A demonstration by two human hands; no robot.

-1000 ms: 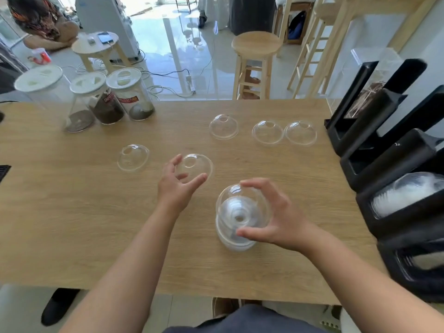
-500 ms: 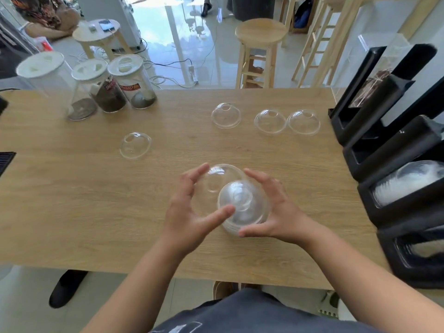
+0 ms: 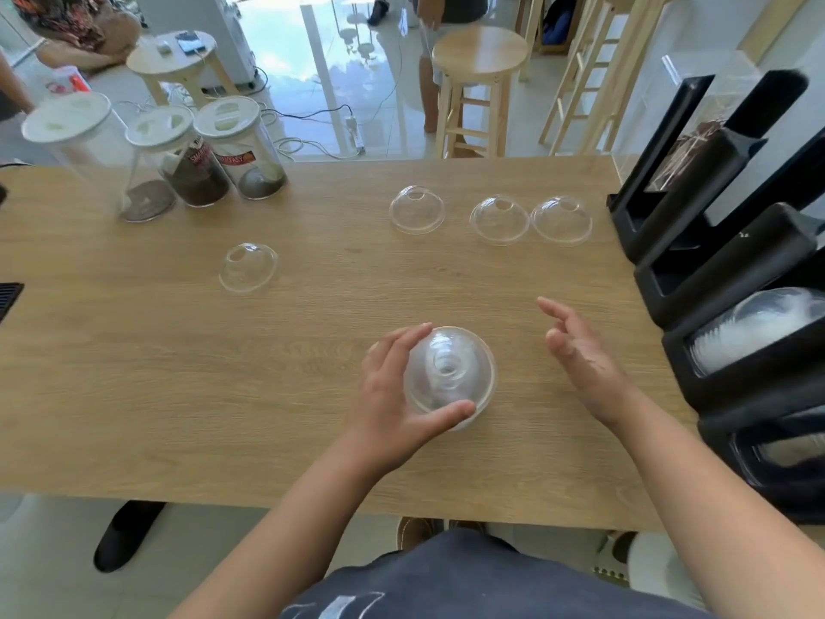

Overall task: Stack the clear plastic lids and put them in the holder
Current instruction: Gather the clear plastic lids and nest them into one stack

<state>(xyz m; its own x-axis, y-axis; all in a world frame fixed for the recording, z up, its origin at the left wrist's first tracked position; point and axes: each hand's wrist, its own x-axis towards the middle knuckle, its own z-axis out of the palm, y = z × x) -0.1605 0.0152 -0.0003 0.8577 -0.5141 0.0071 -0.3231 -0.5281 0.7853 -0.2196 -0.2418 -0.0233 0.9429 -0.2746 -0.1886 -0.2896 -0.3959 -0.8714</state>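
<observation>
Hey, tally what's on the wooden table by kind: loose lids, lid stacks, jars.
Loose clear lids: 4
Stack of lids, gripped by the left hand: 1
Jars: 3
Total: 8

left hand is curled, thumb low and near, fingers arched over the far side, gripping. left forearm enters from the lower left. right hand is held apart to the right, fingers relaxed and slightly spread, palm turned inward, holding nothing.
</observation>
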